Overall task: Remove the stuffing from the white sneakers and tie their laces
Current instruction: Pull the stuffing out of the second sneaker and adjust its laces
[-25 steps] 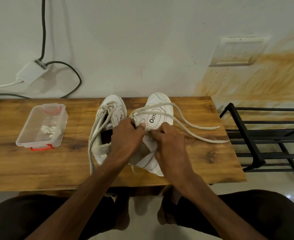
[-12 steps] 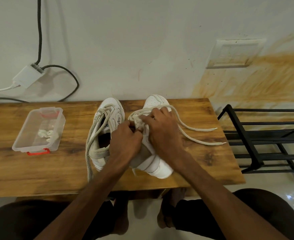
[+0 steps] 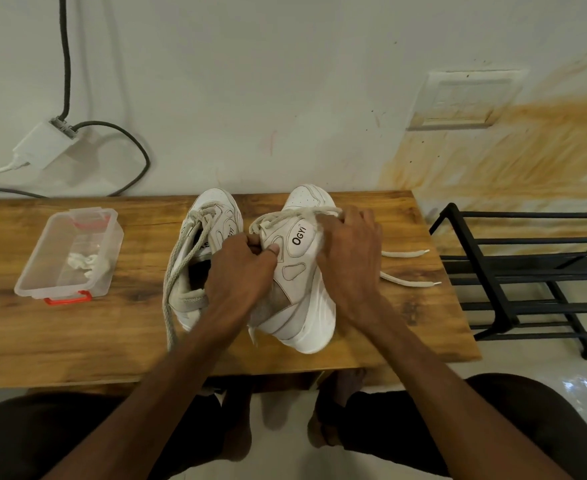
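Note:
Two white sneakers stand side by side on the wooden table (image 3: 77, 341). The left sneaker (image 3: 212, 220) has loose laces hanging down its left side to the table. The right sneaker (image 3: 299, 292) is tilted onto its side, its "OGYI" label facing up. My left hand (image 3: 240, 268) grips the right sneaker's upper edge near the tongue. My right hand (image 3: 351, 251) lies over the sneaker's right side, fingers curled on the lace (image 3: 292, 214) across the top. Two lace ends (image 3: 409, 268) trail to the right on the table.
A clear plastic box (image 3: 29, 282) with a red clip stands at the table's left, white crumpled stuffing (image 3: 86, 263) inside. A black metal rack (image 3: 527, 271) stands right of the table. Cables and a white adapter (image 3: 43, 143) hang on the wall behind.
My right hand has moved from the sneaker's tongue area up and to the right, onto the lace at its top. The right sneaker has tipped further, showing its label again.

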`<action>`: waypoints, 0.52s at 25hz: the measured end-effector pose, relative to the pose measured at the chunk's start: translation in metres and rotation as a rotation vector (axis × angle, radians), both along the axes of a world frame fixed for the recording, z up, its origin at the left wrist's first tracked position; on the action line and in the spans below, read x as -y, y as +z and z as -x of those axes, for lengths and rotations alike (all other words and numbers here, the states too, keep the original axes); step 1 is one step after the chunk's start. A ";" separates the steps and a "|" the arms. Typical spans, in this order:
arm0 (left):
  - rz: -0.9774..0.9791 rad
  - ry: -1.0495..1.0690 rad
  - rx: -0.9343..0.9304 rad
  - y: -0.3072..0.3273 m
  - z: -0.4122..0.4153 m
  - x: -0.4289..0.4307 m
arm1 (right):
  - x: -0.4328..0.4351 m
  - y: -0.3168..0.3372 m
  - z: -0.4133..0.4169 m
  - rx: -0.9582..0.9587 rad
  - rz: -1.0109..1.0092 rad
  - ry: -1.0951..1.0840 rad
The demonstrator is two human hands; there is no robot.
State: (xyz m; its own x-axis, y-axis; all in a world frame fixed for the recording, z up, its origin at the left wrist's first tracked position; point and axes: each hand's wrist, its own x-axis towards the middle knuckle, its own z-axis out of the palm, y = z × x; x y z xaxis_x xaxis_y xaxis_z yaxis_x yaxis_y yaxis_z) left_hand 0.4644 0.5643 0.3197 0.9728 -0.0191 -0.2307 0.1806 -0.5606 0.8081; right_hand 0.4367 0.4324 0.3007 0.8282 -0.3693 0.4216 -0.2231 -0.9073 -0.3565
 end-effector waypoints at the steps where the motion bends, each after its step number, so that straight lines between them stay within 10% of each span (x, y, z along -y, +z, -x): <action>1: -0.007 -0.007 0.010 0.002 0.002 0.001 | -0.003 0.000 0.005 -0.026 -0.053 -0.029; 13: -0.104 -0.080 0.060 0.010 -0.003 0.000 | -0.031 0.001 0.039 -0.139 0.047 0.125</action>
